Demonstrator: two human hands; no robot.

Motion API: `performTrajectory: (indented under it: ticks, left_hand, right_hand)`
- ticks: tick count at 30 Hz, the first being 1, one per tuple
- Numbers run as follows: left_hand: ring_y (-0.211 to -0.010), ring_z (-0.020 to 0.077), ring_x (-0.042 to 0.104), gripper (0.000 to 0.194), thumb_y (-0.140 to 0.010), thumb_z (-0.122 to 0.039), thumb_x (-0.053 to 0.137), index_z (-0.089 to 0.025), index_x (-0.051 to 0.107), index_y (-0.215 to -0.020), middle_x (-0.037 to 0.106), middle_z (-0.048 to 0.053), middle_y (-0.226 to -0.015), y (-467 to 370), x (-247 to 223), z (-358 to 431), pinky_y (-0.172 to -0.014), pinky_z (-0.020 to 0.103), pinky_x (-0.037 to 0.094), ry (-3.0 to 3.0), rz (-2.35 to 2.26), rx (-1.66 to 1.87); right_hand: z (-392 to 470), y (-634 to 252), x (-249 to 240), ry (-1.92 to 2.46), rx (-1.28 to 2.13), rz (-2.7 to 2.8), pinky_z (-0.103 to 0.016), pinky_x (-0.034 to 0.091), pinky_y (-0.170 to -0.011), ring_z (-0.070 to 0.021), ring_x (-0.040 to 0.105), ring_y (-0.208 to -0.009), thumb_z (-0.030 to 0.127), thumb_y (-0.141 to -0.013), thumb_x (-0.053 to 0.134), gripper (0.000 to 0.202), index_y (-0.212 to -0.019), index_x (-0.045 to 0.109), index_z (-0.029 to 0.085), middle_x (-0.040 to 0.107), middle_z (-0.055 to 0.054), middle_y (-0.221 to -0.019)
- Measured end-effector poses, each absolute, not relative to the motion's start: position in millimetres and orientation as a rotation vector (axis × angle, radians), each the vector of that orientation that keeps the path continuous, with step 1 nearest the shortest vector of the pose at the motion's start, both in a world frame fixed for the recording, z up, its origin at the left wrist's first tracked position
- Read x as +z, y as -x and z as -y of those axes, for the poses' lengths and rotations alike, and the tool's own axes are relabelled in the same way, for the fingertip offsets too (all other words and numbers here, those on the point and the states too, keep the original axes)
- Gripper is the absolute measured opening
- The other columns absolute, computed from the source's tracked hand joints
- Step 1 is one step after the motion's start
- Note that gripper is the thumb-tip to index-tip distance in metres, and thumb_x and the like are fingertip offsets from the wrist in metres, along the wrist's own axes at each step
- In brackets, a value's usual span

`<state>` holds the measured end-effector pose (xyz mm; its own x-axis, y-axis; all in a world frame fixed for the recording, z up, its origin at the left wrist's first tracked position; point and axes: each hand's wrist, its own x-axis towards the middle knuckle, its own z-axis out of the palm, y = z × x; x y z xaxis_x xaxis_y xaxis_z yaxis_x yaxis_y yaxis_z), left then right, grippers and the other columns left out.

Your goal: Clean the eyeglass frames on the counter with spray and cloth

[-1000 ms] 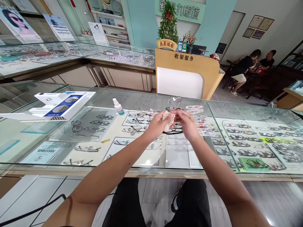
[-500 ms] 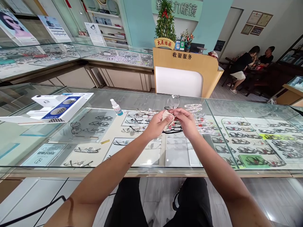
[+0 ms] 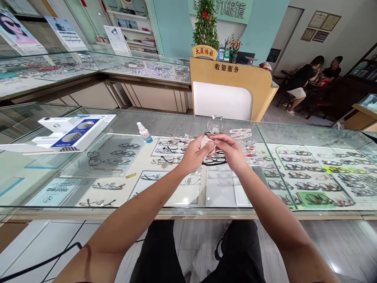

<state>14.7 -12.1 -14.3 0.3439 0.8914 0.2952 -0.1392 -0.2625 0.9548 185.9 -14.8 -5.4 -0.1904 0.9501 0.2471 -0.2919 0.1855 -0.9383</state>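
Observation:
Above the glass counter, my two hands meet with their fingertips together. My left hand (image 3: 193, 154) is closed on a crumpled pale cloth (image 3: 206, 144), the thumb pressed over it. Fingers pinched, my right hand (image 3: 230, 148) grips a pair of eyeglasses (image 3: 215, 125) from the right side. A thin-rimmed clear lens sticks up past the fingertips; the cloth and fingers hide much of the frame. Behind and below the hands, black-framed glasses (image 3: 214, 161) are partly visible in the display. A white spray bottle (image 3: 143, 132) with blue liquid stands on the counter to the left.
An opened white and blue box (image 3: 77, 135) lies at the counter's left. Several rows of glasses (image 3: 306, 186) fill the case on the right. A wooden cashier desk (image 3: 229, 76) stands beyond the counter, with a potted plant (image 3: 205, 27) on it. Two people (image 3: 304, 82) sit at the back right.
My hands have barely moved; the raised lens has shifted slightly left and up at the fingertips. Cloth and eyeglasses stay held.

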Motion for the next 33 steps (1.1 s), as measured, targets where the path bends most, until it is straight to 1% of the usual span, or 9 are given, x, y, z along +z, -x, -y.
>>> performTrajectory:
  ticks: [2, 5, 10, 13, 17, 22, 25, 28, 33]
  left_hand:
    - [-0.062, 0.0149, 0.062, 0.058, -0.095, -0.076, 0.074, -0.02, 0.059, -0.101, 0.069, 0.0, -0.076, -15.0, -14.0, 13.0, -0.063, 0.03, 0.053, -1.498, -0.727, 1.181]
    - [-0.067, 0.0166, 0.067, 0.058, -0.102, -0.077, 0.063, -0.019, 0.059, -0.099, 0.073, 0.004, -0.082, -14.1, -15.0, 13.4, -0.072, 0.034, 0.057, -1.535, -0.702, 1.176]
    - [-0.089, 0.023, 0.075, 0.06, -0.09, -0.068, 0.085, -0.017, 0.065, -0.114, 0.079, 0.008, -0.102, -14.3, -16.9, 12.1, -0.086, 0.036, 0.06, -1.561, -0.673, 1.1]
    - [-0.078, 0.0203, 0.074, 0.06, -0.085, -0.065, 0.091, -0.017, 0.063, -0.11, 0.079, 0.007, -0.096, -16.5, -15.3, 12.4, -0.079, 0.035, 0.061, -1.474, -0.632, 1.087]
    - [-0.068, 0.0171, 0.069, 0.059, -0.088, -0.071, 0.085, -0.018, 0.063, -0.103, 0.072, 0.002, -0.08, -19.6, -11.2, 14.8, -0.068, 0.032, 0.058, -1.436, -0.672, 1.148]
    - [-0.069, 0.0178, 0.069, 0.059, -0.091, -0.075, 0.079, -0.019, 0.062, -0.094, 0.071, 0.002, -0.073, -22.5, -13.3, 16.3, -0.073, 0.034, 0.057, -1.49, -0.74, 1.187]
    - [-0.074, 0.0199, 0.071, 0.06, -0.093, -0.079, 0.073, -0.019, 0.064, -0.092, 0.073, 0.003, -0.073, -23.1, -15.4, 16.4, -0.078, 0.034, 0.056, -1.538, -0.794, 1.195]
    - [-0.085, 0.0218, 0.071, 0.06, -0.098, -0.079, 0.065, -0.019, 0.067, -0.096, 0.076, 0.006, -0.086, -20.9, -14.7, 17.2, -0.086, 0.035, 0.056, -1.63, -0.799, 1.178]
    - [-0.088, 0.0224, 0.065, 0.056, -0.101, -0.074, 0.065, -0.019, 0.069, -0.11, 0.074, 0.007, -0.098, -14.8, -13.2, 17.7, -0.082, 0.034, 0.05, -1.747, -0.862, 1.115]
  right_hand:
    - [16.4, -183.9, -4.8, 0.723, 1.319, 1.242, -0.037, 0.058, -0.068, -0.0172, 0.068, -0.069, 0.05, -0.081, 0.092, 0.025, -0.092, 0.085, 0.03, 0.084, -0.001, -0.11]
    - [17.6, -183.6, -2.3, 0.767, 1.323, 1.169, -0.033, 0.05, -0.056, -0.0131, 0.058, -0.063, 0.052, -0.078, 0.095, 0.028, -0.085, 0.083, 0.027, 0.084, -0.001, -0.108]
    - [16.1, -188.1, 2.1, 0.817, 1.346, 1.078, -0.028, 0.041, -0.047, -0.0117, 0.051, -0.062, 0.051, -0.073, 0.097, 0.03, -0.084, 0.084, 0.027, 0.083, -0.001, -0.102]
    - [16.6, -187.2, 2.7, 0.751, 1.366, 1.108, -0.031, 0.047, -0.048, -0.0129, 0.057, -0.06, 0.052, -0.073, 0.098, 0.03, -0.082, 0.083, 0.027, 0.081, -0.001, -0.101]
    - [19.6, -183.4, 2.4, 0.73, 1.376, 1.112, -0.033, 0.05, -0.05, -0.0159, 0.063, -0.065, 0.055, -0.074, 0.098, 0.035, -0.082, 0.08, 0.027, 0.081, -0.002, -0.104]
    - [22.3, -180.6, 3.1, 0.711, 1.368, 1.06, -0.03, 0.048, -0.046, -0.0207, 0.066, -0.082, 0.052, -0.071, 0.1, 0.033, -0.08, 0.08, 0.027, 0.079, -0.002, -0.1]
    - [21.4, -180.9, 2.5, 0.692, 1.358, 1.05, -0.029, 0.044, -0.049, -0.0173, 0.061, -0.076, 0.05, -0.074, 0.098, 0.03, -0.079, 0.081, 0.026, 0.079, -0.002, -0.099]
    - [18.3, -184.4, 1.3, 0.734, 1.321, 1.026, -0.03, 0.042, -0.054, -0.0136, 0.055, -0.069, 0.051, -0.076, 0.097, 0.03, -0.08, 0.082, 0.026, 0.079, -0.003, -0.099]
    - [12.0, -193.4, 0.7, 0.8, 1.225, 0.992, -0.033, 0.053, -0.071, -0.0187, 0.065, -0.083, 0.05, -0.073, 0.097, 0.031, -0.082, 0.08, 0.027, 0.08, -0.003, -0.094]
